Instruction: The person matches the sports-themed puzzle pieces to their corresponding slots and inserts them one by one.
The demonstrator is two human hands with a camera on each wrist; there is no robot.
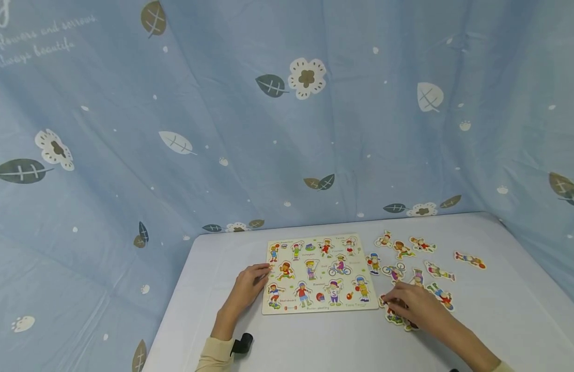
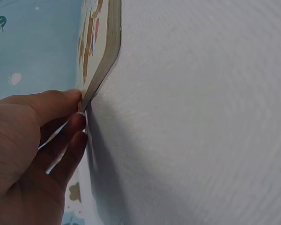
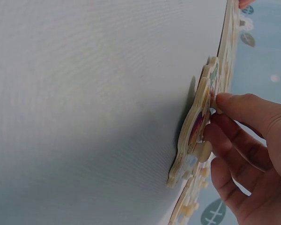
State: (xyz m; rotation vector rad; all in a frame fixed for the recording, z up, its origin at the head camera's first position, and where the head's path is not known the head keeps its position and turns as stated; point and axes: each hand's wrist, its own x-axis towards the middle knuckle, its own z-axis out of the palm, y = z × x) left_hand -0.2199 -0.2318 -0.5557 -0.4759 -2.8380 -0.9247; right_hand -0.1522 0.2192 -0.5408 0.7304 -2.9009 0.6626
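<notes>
A wooden peg-puzzle board [image 1: 287,293] with sports figures lies on the table, many of its shapes showing children at play. At its left edge is my left hand [image 1: 247,285], and in the left wrist view the thumb and fingers [image 2: 75,147] pinch the board's edge. To the right of the board, my right hand [image 1: 409,301] reaches over a cluster of loose puzzle pieces. Its thumb and index finger pinch a small figure piece among them, partly hidden by the fingers. Close below in the right wrist view is another piece [image 3: 181,149] with a wooden knob [image 3: 202,151].
Several loose figure pieces, such as a runner [image 1: 403,250] and a cyclist [image 1: 394,271], lie scattered right of the board. One piece [image 1: 470,260] lies farther right. The white-covered table [image 1: 333,341] ends against a blue leaf-patterned curtain [image 1: 231,129].
</notes>
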